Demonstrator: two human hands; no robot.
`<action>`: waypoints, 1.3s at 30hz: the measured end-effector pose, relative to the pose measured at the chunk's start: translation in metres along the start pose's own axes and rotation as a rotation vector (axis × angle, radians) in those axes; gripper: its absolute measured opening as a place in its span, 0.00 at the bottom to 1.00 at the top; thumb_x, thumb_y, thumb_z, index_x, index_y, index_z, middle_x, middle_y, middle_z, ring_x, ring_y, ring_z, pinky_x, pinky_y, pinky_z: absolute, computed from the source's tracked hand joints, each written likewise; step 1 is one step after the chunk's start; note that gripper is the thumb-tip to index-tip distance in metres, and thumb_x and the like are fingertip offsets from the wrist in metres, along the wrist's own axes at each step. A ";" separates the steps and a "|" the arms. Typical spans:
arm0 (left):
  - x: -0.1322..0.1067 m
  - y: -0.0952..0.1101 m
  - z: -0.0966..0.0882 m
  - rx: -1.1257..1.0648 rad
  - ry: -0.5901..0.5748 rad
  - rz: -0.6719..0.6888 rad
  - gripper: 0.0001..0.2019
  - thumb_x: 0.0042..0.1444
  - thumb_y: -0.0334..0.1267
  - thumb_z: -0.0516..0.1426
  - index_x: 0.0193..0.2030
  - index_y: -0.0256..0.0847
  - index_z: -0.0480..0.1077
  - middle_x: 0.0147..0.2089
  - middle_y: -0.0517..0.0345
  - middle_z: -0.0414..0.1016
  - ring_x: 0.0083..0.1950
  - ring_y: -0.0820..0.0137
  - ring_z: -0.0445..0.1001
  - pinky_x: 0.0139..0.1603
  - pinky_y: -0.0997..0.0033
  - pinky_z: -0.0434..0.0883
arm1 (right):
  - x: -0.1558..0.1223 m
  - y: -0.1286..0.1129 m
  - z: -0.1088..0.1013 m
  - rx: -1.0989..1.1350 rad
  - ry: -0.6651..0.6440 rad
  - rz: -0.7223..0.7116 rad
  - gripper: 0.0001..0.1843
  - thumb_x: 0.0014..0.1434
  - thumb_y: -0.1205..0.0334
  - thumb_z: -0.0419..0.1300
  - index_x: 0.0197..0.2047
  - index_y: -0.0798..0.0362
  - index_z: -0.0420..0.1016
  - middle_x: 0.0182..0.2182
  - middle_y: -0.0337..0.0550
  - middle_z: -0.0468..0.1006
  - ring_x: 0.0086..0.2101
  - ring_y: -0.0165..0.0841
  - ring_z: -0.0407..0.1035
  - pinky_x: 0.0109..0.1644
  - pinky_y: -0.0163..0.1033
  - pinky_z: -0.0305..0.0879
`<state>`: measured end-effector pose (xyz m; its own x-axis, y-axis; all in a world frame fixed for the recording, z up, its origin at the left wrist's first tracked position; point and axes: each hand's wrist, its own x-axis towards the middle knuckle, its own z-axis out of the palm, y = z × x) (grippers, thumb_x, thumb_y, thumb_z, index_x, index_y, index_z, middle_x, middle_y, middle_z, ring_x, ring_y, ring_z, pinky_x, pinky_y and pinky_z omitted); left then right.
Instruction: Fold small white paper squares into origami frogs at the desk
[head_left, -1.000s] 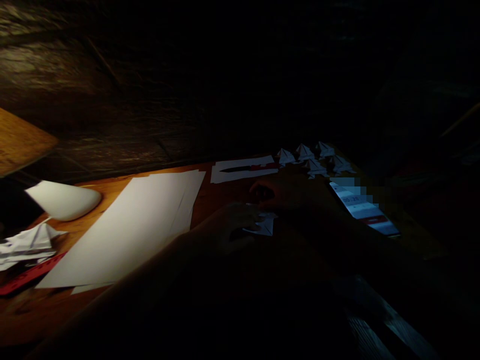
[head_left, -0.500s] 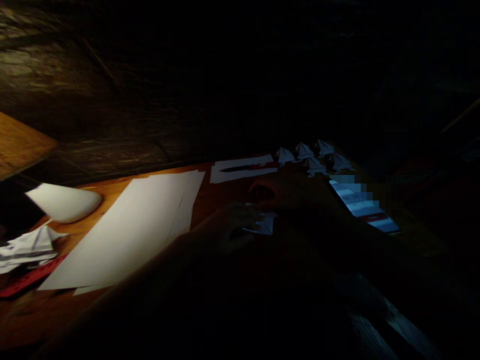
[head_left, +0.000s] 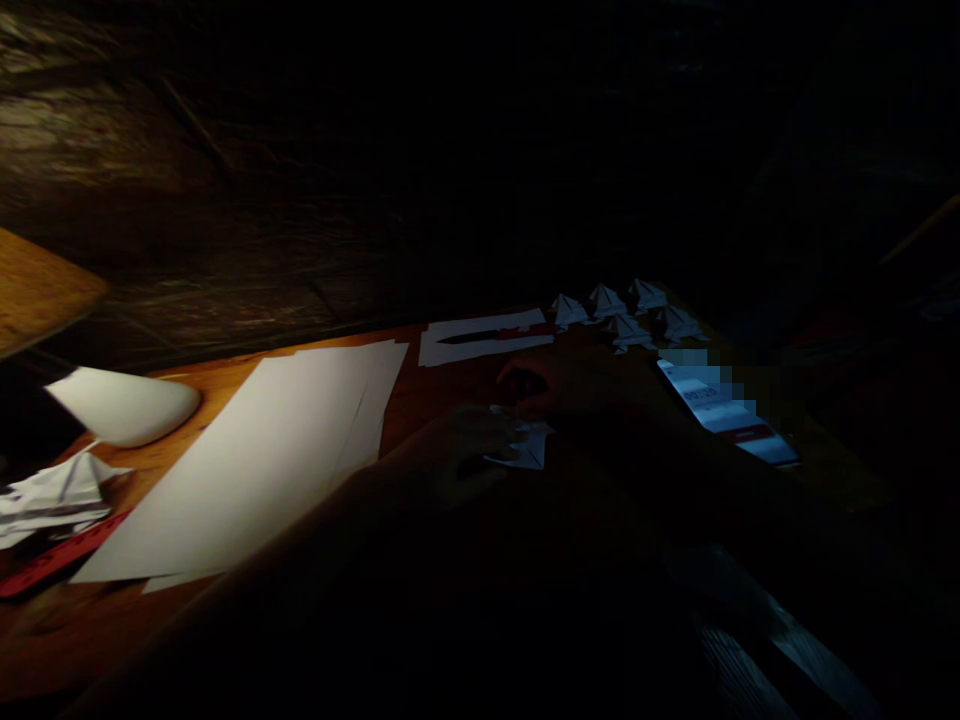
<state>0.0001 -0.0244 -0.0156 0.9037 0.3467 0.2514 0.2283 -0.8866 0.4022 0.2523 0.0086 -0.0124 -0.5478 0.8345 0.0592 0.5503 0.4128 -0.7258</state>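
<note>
A small piece of folded white paper (head_left: 534,448) lies on the dark tabletop between my hands. My left hand (head_left: 461,450) has its fingers on the left side of this paper, holding it against the table, with the thumb lower down. My right hand (head_left: 559,385) is curled at the paper's upper edge, its thumb and forefinger bent into a ring. Deep shadow hides the fingertips of the right hand and much of both forearms.
White sheets (head_left: 262,460) are stacked on the left, near a white rounded object (head_left: 131,405), a crumpled folded paper (head_left: 64,490) and a red strip (head_left: 64,555). Behind my hands, a dark blade with a red handle (head_left: 517,332) lies on paper (head_left: 450,328). Several folded paper figures (head_left: 630,330) and a lit phone (head_left: 705,400) are at right.
The view has shifted very slightly. Both hands stay at the folded paper, with hardly any visible movement.
</note>
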 end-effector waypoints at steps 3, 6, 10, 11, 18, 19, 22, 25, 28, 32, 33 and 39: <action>0.000 0.000 0.000 0.000 0.009 -0.003 0.20 0.64 0.36 0.60 0.63 0.48 0.71 0.63 0.52 0.75 0.64 0.58 0.72 0.63 0.50 0.72 | 0.000 -0.001 0.000 0.016 -0.011 0.003 0.25 0.55 0.61 0.68 0.56 0.57 0.75 0.46 0.50 0.79 0.42 0.37 0.73 0.43 0.41 0.69; 0.000 -0.001 0.001 -0.002 0.008 0.008 0.19 0.65 0.36 0.59 0.62 0.49 0.71 0.63 0.53 0.76 0.64 0.59 0.73 0.63 0.50 0.72 | 0.001 0.001 0.000 0.026 -0.017 -0.002 0.25 0.55 0.60 0.68 0.55 0.57 0.75 0.47 0.51 0.79 0.42 0.38 0.73 0.44 0.42 0.69; 0.000 -0.001 0.001 0.003 0.006 -0.001 0.18 0.64 0.36 0.59 0.61 0.47 0.72 0.61 0.52 0.77 0.63 0.59 0.73 0.62 0.50 0.72 | 0.002 0.004 0.000 0.020 -0.018 -0.017 0.24 0.56 0.60 0.67 0.55 0.56 0.75 0.47 0.51 0.79 0.42 0.38 0.73 0.43 0.42 0.70; 0.000 -0.002 0.001 0.004 0.005 0.001 0.18 0.64 0.36 0.59 0.60 0.47 0.72 0.61 0.52 0.77 0.63 0.59 0.73 0.62 0.49 0.72 | 0.002 0.004 0.000 0.022 -0.016 -0.017 0.24 0.56 0.60 0.67 0.55 0.56 0.75 0.47 0.51 0.79 0.42 0.38 0.73 0.44 0.42 0.70; -0.002 -0.002 0.000 0.009 -0.005 -0.011 0.18 0.64 0.37 0.59 0.61 0.49 0.72 0.63 0.54 0.75 0.64 0.59 0.71 0.63 0.49 0.71 | 0.001 0.003 0.000 0.011 -0.008 -0.020 0.23 0.55 0.60 0.68 0.55 0.55 0.76 0.48 0.50 0.80 0.43 0.38 0.73 0.45 0.42 0.70; -0.002 -0.002 0.000 0.008 -0.009 -0.012 0.18 0.64 0.37 0.59 0.61 0.50 0.72 0.64 0.54 0.75 0.64 0.59 0.71 0.63 0.49 0.71 | 0.001 0.004 -0.001 0.011 -0.004 -0.026 0.23 0.55 0.60 0.67 0.54 0.54 0.76 0.49 0.50 0.80 0.44 0.38 0.73 0.45 0.42 0.70; -0.002 -0.002 0.000 0.011 -0.016 -0.019 0.17 0.65 0.37 0.59 0.60 0.50 0.73 0.65 0.54 0.74 0.64 0.59 0.72 0.62 0.48 0.72 | 0.002 0.005 -0.001 0.006 -0.020 -0.037 0.23 0.55 0.59 0.68 0.54 0.55 0.76 0.49 0.50 0.80 0.44 0.38 0.74 0.45 0.42 0.70; -0.003 -0.003 0.000 0.009 -0.017 -0.018 0.16 0.65 0.37 0.59 0.59 0.50 0.73 0.65 0.55 0.73 0.65 0.59 0.71 0.64 0.48 0.71 | 0.004 0.006 -0.001 0.009 -0.026 -0.042 0.21 0.55 0.61 0.68 0.53 0.54 0.77 0.49 0.50 0.80 0.44 0.38 0.74 0.46 0.42 0.71; -0.003 -0.004 0.000 -0.002 -0.025 -0.020 0.15 0.65 0.36 0.59 0.58 0.49 0.73 0.65 0.55 0.74 0.66 0.60 0.71 0.65 0.48 0.71 | 0.005 0.005 -0.001 0.012 -0.006 -0.043 0.22 0.54 0.62 0.68 0.52 0.55 0.77 0.49 0.51 0.80 0.45 0.39 0.74 0.48 0.43 0.70; -0.002 -0.002 0.000 -0.002 -0.021 -0.015 0.15 0.66 0.36 0.58 0.58 0.48 0.73 0.64 0.54 0.75 0.66 0.59 0.71 0.65 0.48 0.70 | 0.004 0.003 0.000 0.024 -0.007 -0.035 0.22 0.55 0.62 0.68 0.53 0.57 0.77 0.48 0.51 0.81 0.43 0.37 0.75 0.46 0.42 0.71; -0.002 -0.002 -0.001 -0.001 -0.020 -0.021 0.15 0.66 0.36 0.58 0.58 0.48 0.73 0.64 0.53 0.75 0.66 0.59 0.71 0.64 0.48 0.71 | 0.004 0.003 -0.001 0.025 -0.005 -0.034 0.22 0.55 0.63 0.68 0.52 0.57 0.77 0.48 0.50 0.81 0.43 0.37 0.75 0.46 0.42 0.71; -0.003 -0.003 -0.001 0.006 -0.027 -0.017 0.16 0.66 0.36 0.57 0.59 0.51 0.72 0.64 0.55 0.75 0.65 0.60 0.71 0.63 0.48 0.71 | 0.003 0.002 -0.004 0.023 -0.037 -0.053 0.21 0.54 0.65 0.67 0.52 0.55 0.77 0.51 0.51 0.80 0.45 0.38 0.74 0.48 0.43 0.71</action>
<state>-0.0035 -0.0230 -0.0167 0.9090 0.3537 0.2206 0.2461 -0.8825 0.4008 0.2536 0.0131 -0.0109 -0.5986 0.7977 0.0730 0.5056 0.4469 -0.7380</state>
